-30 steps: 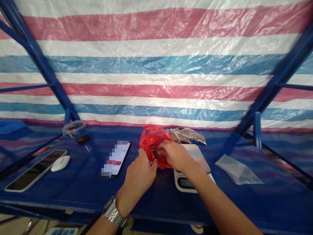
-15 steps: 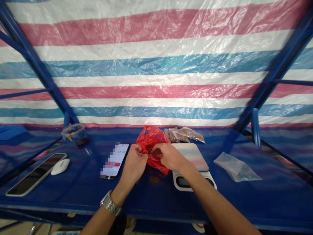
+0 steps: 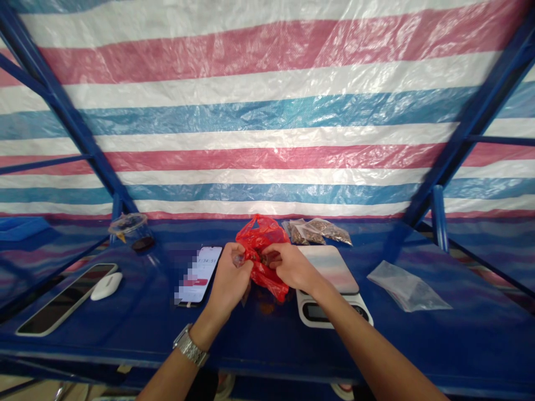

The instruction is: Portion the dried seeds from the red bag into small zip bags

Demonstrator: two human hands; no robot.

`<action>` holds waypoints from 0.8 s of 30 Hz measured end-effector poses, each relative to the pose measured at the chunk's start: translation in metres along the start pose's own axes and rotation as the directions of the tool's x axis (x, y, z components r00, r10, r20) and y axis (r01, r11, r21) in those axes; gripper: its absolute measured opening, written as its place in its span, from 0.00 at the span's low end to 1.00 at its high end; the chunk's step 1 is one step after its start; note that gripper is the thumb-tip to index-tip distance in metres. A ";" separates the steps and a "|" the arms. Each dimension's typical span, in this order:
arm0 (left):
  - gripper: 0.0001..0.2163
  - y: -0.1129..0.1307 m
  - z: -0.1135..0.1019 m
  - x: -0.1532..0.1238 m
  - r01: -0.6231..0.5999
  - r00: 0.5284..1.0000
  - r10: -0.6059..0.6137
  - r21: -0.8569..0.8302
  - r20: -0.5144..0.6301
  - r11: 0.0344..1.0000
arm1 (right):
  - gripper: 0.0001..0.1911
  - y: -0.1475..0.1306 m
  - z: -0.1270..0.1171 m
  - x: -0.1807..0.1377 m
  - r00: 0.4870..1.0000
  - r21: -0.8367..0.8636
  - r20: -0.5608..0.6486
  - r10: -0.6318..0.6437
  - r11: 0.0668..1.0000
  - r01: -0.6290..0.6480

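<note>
A red plastic bag (image 3: 263,228) stands open on the blue table, with small brown bits (image 3: 263,258) showing in its mouth. At the bag's left side, my left hand (image 3: 231,278) is closed on a small clear plastic bag (image 3: 238,260), part of which hangs below the fingers. My right hand (image 3: 292,268) reaches over the red bag's right side, fingertips pinched together at the opening; what they hold is too small to make out. Just under my right forearm is a white kitchen scale (image 3: 330,267) with a shiny top plate.
Behind the scale lie several filled clear bags (image 3: 315,231). Flat clear bags (image 3: 407,287) rest at the right. Leftward are a lit phone (image 3: 203,275), a white earbud case (image 3: 106,286), a dark phone (image 3: 67,301) and a plastic cup (image 3: 136,231) of dark liquid.
My right fingertips have drawn slightly up and right from the brown bits. More of the clear bag shows beneath my left hand. The whole view has shifted slightly.
</note>
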State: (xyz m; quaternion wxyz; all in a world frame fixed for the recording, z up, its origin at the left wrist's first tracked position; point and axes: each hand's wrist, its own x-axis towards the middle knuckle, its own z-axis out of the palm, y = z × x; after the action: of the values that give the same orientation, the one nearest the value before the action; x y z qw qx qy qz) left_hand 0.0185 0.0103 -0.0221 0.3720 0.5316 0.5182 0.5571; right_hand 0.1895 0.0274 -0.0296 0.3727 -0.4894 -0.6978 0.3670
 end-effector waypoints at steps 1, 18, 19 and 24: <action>0.13 -0.001 -0.001 0.001 -0.010 1.000 0.009 0.028 0.004 1.000 | 0.24 0.000 -0.001 0.000 1.000 0.018 -0.005 -0.001 1.000 0.001; 0.26 -0.010 0.016 -0.007 -0.131 0.981 0.138 -0.057 0.133 0.990 | 0.23 -0.055 -0.005 -0.012 0.934 -0.260 0.049 -0.354 0.898 0.354; 0.27 -0.009 0.015 -0.007 -0.136 0.980 0.143 -0.058 0.136 0.989 | 0.25 -0.058 -0.005 -0.014 0.927 -0.308 0.066 -0.370 0.876 0.372; 0.27 -0.007 0.014 -0.008 -0.139 0.972 0.151 -0.082 0.178 0.987 | 0.28 -0.073 -0.004 -0.020 0.914 -0.469 0.167 -0.371 0.785 0.404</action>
State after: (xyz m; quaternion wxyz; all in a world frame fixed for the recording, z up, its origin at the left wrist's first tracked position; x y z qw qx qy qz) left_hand 0.0327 0.0066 -0.0315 0.3948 0.6040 0.4217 0.5490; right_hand 0.1682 -0.0099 0.0335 0.2792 -0.4021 -0.8653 0.1075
